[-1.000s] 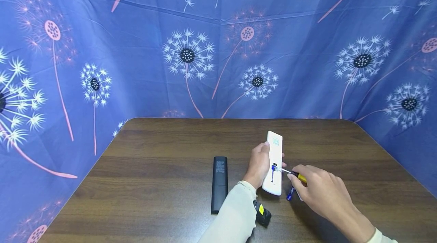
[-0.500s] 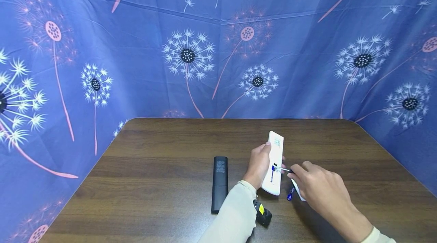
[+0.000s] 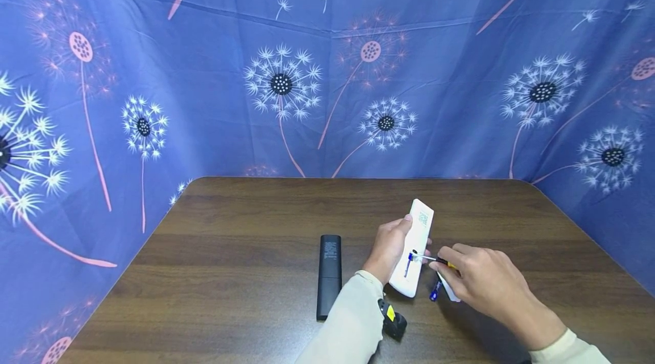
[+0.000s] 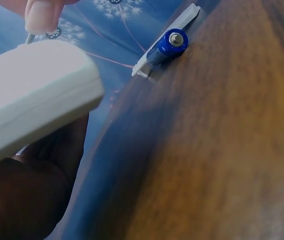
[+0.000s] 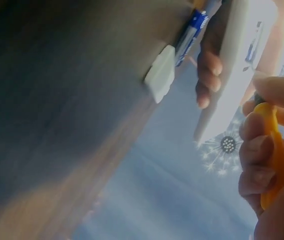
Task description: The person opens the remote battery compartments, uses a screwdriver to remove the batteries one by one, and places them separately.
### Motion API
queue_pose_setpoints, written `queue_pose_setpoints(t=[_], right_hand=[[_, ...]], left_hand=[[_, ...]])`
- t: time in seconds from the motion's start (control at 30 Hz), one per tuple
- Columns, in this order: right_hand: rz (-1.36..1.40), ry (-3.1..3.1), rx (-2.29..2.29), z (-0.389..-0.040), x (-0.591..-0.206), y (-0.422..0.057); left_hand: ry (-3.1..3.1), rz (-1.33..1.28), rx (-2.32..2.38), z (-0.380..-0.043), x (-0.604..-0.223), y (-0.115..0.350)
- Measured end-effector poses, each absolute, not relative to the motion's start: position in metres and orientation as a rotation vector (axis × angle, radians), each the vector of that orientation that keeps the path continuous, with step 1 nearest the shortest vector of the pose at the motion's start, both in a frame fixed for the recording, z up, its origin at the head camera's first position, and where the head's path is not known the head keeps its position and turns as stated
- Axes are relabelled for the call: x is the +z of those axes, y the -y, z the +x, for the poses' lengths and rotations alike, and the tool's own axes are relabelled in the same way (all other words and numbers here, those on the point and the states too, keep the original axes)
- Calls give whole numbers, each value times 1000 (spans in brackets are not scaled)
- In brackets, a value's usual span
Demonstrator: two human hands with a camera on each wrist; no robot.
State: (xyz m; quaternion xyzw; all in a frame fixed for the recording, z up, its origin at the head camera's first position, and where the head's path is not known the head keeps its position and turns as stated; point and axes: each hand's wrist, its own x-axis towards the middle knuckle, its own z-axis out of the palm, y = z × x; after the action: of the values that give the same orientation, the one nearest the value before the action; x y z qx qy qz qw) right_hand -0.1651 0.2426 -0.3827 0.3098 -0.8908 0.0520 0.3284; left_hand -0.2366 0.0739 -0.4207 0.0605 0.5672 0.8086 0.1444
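My left hand grips a white remote control above the table, its back turned up and its battery compartment uncovered. A blue battery lies inside the compartment. In my right hand is a screwdriver with a yellow handle, the fingers curled round it. Its metal shaft reaches to the upper end of the compartment, by the battery. On the table below lie a loose blue battery and a white battery cover, side by side.
A black remote control lies on the wooden table left of my left forearm. A black device with a yellow patch is beside the left sleeve. Blue dandelion-print cloth hangs behind the table.
The white remote control has tilted and its top end has shifted right. My right hand has moved slightly with the screwdriver, its tip staying at the compartment.
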Motion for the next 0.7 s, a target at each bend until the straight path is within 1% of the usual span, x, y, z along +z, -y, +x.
queue_pose_setpoints(t=[0.3,0.7], right_hand=[[878,2286,153,-170,-386,-248],[911,2302,150,-169,-388,-251]], left_hand=[[-1611,159,2358,-238,-421,-77],[-1653,103,2341,-237,-420,-80]])
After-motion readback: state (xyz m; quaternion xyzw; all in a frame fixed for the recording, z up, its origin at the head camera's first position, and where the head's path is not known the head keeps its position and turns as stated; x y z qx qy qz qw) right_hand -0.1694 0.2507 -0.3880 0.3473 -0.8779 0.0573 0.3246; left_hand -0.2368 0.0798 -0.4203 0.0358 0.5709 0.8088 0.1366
